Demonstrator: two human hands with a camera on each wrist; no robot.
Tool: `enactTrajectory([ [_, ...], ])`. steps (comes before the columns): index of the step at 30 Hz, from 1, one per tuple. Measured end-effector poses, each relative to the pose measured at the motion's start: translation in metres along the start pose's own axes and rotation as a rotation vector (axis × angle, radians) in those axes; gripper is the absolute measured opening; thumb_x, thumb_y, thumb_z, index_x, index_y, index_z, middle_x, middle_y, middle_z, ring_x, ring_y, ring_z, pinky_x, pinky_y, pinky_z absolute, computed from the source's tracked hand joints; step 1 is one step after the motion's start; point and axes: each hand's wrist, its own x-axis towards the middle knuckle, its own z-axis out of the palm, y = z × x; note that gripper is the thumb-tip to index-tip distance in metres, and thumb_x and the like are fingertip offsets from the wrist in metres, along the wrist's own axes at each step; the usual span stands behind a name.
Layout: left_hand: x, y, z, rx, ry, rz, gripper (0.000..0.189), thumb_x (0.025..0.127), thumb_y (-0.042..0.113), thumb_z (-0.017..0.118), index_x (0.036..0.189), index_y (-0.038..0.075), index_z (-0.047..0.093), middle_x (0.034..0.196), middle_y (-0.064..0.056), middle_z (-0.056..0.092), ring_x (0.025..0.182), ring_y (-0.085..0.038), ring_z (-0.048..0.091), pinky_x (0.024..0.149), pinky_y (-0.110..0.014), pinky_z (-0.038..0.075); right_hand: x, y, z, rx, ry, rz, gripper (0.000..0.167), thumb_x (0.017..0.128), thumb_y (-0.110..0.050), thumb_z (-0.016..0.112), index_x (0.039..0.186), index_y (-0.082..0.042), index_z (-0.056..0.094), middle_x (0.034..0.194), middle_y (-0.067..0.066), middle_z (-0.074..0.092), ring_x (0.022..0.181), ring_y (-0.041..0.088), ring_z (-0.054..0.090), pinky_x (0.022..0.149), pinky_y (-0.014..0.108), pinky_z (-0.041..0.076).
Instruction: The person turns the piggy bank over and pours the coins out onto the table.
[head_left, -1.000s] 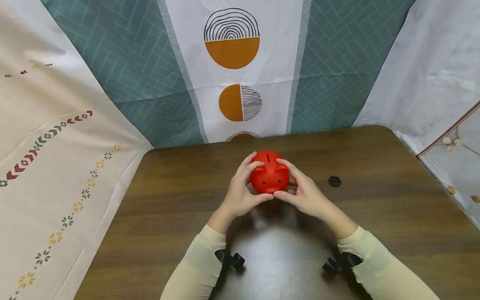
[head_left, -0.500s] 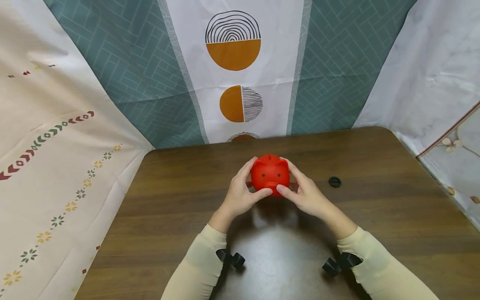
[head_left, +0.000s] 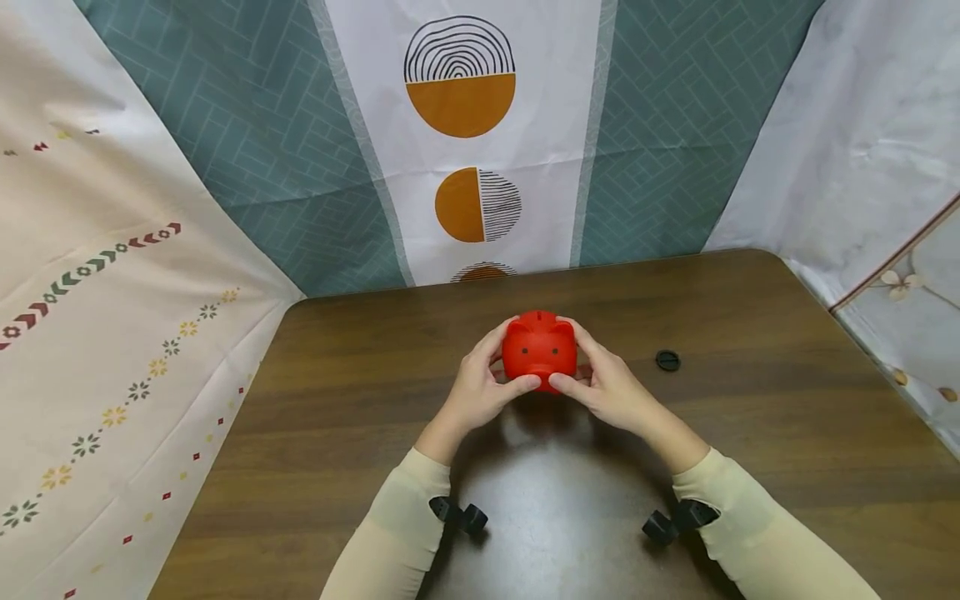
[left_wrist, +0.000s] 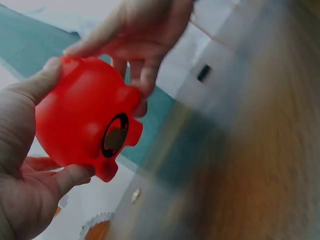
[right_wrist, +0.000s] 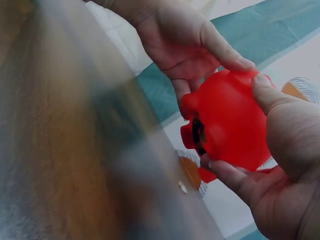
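Note:
A red piggy bank [head_left: 540, 346] is held between both hands above the table, its face with two dark eyes toward me and the coin slot at its top. My left hand [head_left: 480, 379] grips its left side, thumb near the snout. My right hand [head_left: 611, 383] grips the other side, the two thumbs close together. In the left wrist view its underside shows a round hole with a black rim [left_wrist: 105, 145] and a brownish-gold patch inside. A black round plug [head_left: 667, 361] with a bar across it lies on the table to the right.
The brown wooden table [head_left: 337, 450] reflects light in front of the hands. A small pale shiny thing [left_wrist: 136, 195] shows beyond the piggy bank. Patterned cloths hang behind the table [head_left: 652, 167] and at both sides. Black wrist cameras [head_left: 474, 521] sit on the sleeves.
The piggy bank has tipped back, so its face now turns up toward me and its slot has moved to the top edge. Both hands keep their hold; the plug stays put.

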Motion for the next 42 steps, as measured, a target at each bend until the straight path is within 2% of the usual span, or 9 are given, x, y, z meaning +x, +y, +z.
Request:
enactTrajectory([
  [3, 0.002, -0.011, 0.001, -0.005, 0.005, -0.018, 0.077, 0.081, 0.027, 0.078, 0.146, 0.034, 0.037, 0.136, 0.007, 0.049, 0.113, -0.016, 0.057, 0.081, -0.04, 0.056, 0.003, 0.016, 0.003, -0.002, 0.004, -0.005, 0.079, 0.089, -0.032, 0.07, 0.151, -0.033, 0.023, 0.132, 0.007, 0.051, 0.087, 0.02, 0.063, 0.074, 0.032, 0.057],
  [10, 0.001, -0.006, 0.002, 0.0, 0.012, -0.018, 0.078, 0.081, 0.022, 0.079, 0.147, 0.03, 0.037, 0.137, 0.005, 0.049, 0.113, -0.018, 0.057, 0.08, -0.038, 0.056, 0.002, 0.019, 0.002, 0.006, 0.013, -0.003, 0.078, 0.089, -0.034, 0.069, 0.151, -0.038, 0.022, 0.135, 0.005, 0.049, 0.09, 0.024, 0.064, 0.075, 0.036, 0.057],
  [17, 0.001, 0.01, 0.004, 0.075, 0.103, 0.238, 0.088, 0.072, 0.009, 0.085, 0.147, 0.012, 0.038, 0.152, -0.006, 0.031, 0.127, -0.024, 0.048, 0.089, -0.037, 0.052, 0.0, 0.007, -0.004, -0.021, 0.1, -0.189, 0.088, 0.084, -0.019, 0.075, 0.153, -0.029, 0.022, 0.151, 0.006, 0.034, 0.114, 0.029, 0.058, 0.086, 0.042, 0.053],
  [19, 0.001, 0.016, 0.004, 0.068, 0.097, 0.211, 0.083, 0.075, 0.013, 0.083, 0.145, 0.01, 0.039, 0.147, -0.008, 0.039, 0.122, -0.024, 0.052, 0.086, -0.037, 0.054, 0.001, 0.007, -0.005, -0.031, 0.095, -0.173, 0.086, 0.085, -0.02, 0.075, 0.153, -0.028, 0.023, 0.148, 0.006, 0.038, 0.107, 0.026, 0.062, 0.084, 0.038, 0.055],
  [24, -0.001, 0.03, 0.001, -0.007, 0.037, -0.001, 0.071, 0.083, 0.017, 0.076, 0.144, 0.012, 0.04, 0.127, -0.006, 0.055, 0.105, -0.022, 0.061, 0.077, -0.038, 0.057, 0.002, 0.016, -0.003, -0.045, 0.034, -0.027, 0.078, 0.089, -0.033, 0.069, 0.152, -0.031, 0.024, 0.133, 0.006, 0.051, 0.078, 0.018, 0.065, 0.068, 0.029, 0.057],
  [27, -0.002, 0.037, 0.0, 0.004, 0.028, -0.033, 0.072, 0.083, 0.014, 0.076, 0.144, 0.01, 0.039, 0.13, -0.007, 0.053, 0.106, -0.023, 0.06, 0.079, -0.039, 0.057, 0.002, 0.018, -0.001, -0.009, 0.03, -0.009, 0.078, 0.088, -0.033, 0.07, 0.151, -0.034, 0.024, 0.134, 0.006, 0.05, 0.077, 0.02, 0.064, 0.068, 0.031, 0.057],
  [31, -0.004, 0.038, 0.002, 0.039, 0.032, -0.001, 0.073, 0.082, 0.012, 0.076, 0.144, 0.007, 0.039, 0.132, -0.009, 0.051, 0.108, -0.024, 0.059, 0.078, -0.039, 0.057, 0.0, 0.019, 0.0, 0.004, 0.029, -0.026, 0.077, 0.089, -0.031, 0.07, 0.151, -0.036, 0.023, 0.136, 0.004, 0.049, 0.081, 0.021, 0.064, 0.07, 0.031, 0.057],
  [37, -0.003, 0.018, 0.006, 0.159, 0.095, 0.225, 0.083, 0.076, 0.016, 0.082, 0.145, 0.01, 0.037, 0.148, -0.009, 0.035, 0.122, -0.025, 0.052, 0.084, -0.037, 0.054, -0.002, 0.015, -0.004, -0.037, 0.102, -0.206, 0.086, 0.084, -0.017, 0.076, 0.153, -0.024, 0.025, 0.143, 0.01, 0.044, 0.101, 0.024, 0.064, 0.08, 0.035, 0.056],
  [42, -0.003, 0.0, 0.009, 0.227, 0.07, 0.107, 0.079, 0.08, 0.035, 0.078, 0.146, 0.023, 0.035, 0.139, 0.005, 0.044, 0.112, -0.013, 0.053, 0.079, -0.03, 0.056, -0.003, 0.022, -0.003, -0.033, 0.032, -0.091, 0.08, 0.088, -0.026, 0.071, 0.152, -0.031, 0.024, 0.137, 0.007, 0.05, 0.088, 0.018, 0.066, 0.071, 0.028, 0.057],
])
